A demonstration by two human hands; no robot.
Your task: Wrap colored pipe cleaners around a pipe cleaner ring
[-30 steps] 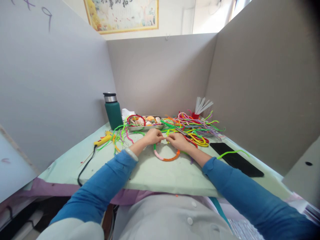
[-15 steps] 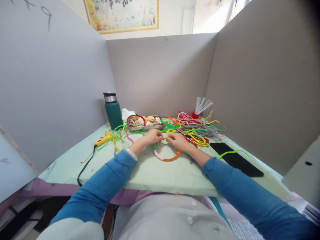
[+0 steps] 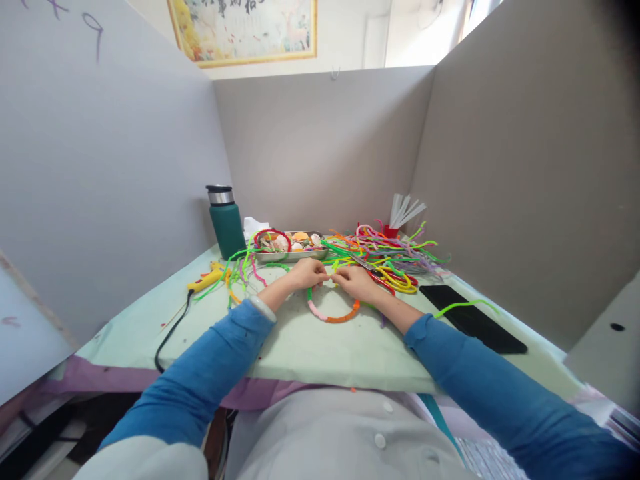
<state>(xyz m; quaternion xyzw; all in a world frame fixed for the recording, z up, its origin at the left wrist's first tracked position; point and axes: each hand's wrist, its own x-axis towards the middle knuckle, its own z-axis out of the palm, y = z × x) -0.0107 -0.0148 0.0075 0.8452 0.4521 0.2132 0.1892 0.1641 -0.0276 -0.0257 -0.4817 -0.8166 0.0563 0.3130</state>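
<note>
Wrapped ring (image 3: pixel 343 318) lies on the surface (image 3: pixel 300 360), midway between left and right edges, back from the near one, far arc pinched by left hand (image 3: pixel 306 272) and right hand (image 3: pixel 356 281); likely light, fuzzy, easily bent, best held gently at opposite sides.

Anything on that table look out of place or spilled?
A bright green strip stretches across the black slab, outside the tangled pile, so it looks stray. Another green strand trails by the yellow glue gun; whether they touch is unclear. No plain spill shows.
</note>
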